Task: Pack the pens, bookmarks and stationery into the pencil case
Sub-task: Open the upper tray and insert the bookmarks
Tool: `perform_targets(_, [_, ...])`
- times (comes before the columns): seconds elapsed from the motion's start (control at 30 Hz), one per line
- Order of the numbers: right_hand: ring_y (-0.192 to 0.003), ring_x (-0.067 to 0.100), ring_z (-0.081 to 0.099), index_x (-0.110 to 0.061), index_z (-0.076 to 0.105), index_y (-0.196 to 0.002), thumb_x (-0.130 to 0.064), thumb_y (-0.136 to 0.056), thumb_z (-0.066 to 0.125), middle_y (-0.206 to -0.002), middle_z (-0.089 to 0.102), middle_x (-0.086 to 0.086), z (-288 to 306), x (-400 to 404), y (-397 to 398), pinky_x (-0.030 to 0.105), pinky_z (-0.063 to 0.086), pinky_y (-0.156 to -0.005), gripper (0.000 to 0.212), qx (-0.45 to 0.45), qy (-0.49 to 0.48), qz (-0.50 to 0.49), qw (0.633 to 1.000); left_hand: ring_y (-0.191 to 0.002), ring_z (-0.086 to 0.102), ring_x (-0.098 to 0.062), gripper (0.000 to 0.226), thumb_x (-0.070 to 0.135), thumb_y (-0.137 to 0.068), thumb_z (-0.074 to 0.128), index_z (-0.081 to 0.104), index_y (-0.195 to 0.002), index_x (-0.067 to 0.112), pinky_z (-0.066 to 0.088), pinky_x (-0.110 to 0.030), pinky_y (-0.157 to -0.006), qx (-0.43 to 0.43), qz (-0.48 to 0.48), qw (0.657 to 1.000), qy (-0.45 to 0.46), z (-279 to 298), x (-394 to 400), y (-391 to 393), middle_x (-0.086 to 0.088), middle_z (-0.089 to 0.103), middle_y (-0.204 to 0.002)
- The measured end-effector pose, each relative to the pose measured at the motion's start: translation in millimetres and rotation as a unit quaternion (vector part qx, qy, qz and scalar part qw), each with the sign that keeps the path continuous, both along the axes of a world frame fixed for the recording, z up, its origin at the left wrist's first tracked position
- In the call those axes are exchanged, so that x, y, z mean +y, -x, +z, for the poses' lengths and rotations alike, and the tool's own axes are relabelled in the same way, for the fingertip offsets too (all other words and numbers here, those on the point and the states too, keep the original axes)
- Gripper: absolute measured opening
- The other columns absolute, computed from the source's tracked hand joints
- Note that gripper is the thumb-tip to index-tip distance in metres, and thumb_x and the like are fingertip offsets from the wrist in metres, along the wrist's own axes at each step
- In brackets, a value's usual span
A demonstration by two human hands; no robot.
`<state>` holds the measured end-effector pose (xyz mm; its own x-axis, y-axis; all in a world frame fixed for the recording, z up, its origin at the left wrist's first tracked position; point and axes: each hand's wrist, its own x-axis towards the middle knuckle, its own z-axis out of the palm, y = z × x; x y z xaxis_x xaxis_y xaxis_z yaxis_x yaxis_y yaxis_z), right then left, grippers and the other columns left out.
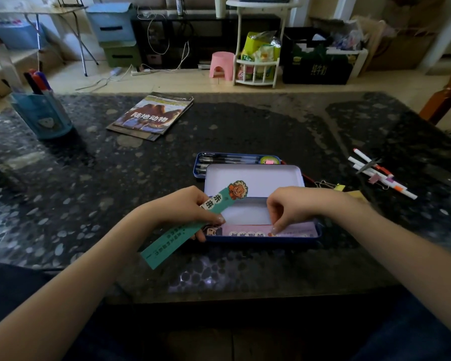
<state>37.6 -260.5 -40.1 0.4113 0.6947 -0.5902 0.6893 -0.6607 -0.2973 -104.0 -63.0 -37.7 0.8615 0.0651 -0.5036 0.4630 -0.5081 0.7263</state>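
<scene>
A blue tin pencil case [261,239] lies open in front of me, with its white inner tray [255,178] raised. Behind it, the far compartment holds black pens [227,160] and a small green item [267,160]. My left hand [190,209] pinches a long teal bookmark [175,235] with a cartoon head, held slanted over the case's left end. My right hand [289,207] presses its fingertips on a pink bookmark [250,230] lying flat in the near compartment.
White marker pens [383,175], scissors [369,165], binder clips [323,184] and yellow sticky notes [354,194] lie to the right on the dark stone table [245,126]. A stack of books [151,117] and a blue pen holder [43,113] stand at the far left.
</scene>
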Motion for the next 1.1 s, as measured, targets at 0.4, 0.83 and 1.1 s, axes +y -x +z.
perform_targets(0.4, [-0.071,0.011,0.059,-0.028,0.051,-0.081,-0.028,-0.077,0.077,-0.083,0.056,-0.008,-1,0,5,0.020,0.041,-0.054,0.026,-0.026,-0.025,0.019,0.999,-0.063,0.071,-0.020,0.031,0.033,-0.079,0.072,0.068,-0.100,0.011,0.053,-0.025,-0.054,-0.021,0.014,0.999,0.040,-7,6,-2,-0.003,0.075,-0.087])
perform_targets(0.83, [-0.066,0.009,0.068,-0.020,0.060,-0.094,-0.040,-0.093,0.054,-0.083,0.070,0.000,5,24,51,0.024,0.056,-0.059,0.021,0.135,-0.274,-0.078,0.949,-0.097,0.068,-0.022,0.038,0.034,-0.102,0.027,0.057,-0.115,0.015,0.050,-0.042,-0.081,-0.130,0.247,0.882,0.381,-12,4,-12,-0.005,0.071,-0.107])
perform_targets(1.1, [-0.073,0.015,0.072,-0.014,0.062,-0.096,-0.024,-0.092,0.061,-0.084,0.074,0.001,1,25,57,0.024,0.058,-0.064,0.011,0.284,-0.301,-0.190,0.890,-0.107,0.064,-0.027,0.029,-0.002,-0.095,0.036,0.050,-0.118,0.009,0.056,-0.042,-0.076,-0.188,0.210,0.851,0.442,-11,-8,-10,-0.008,0.067,-0.116])
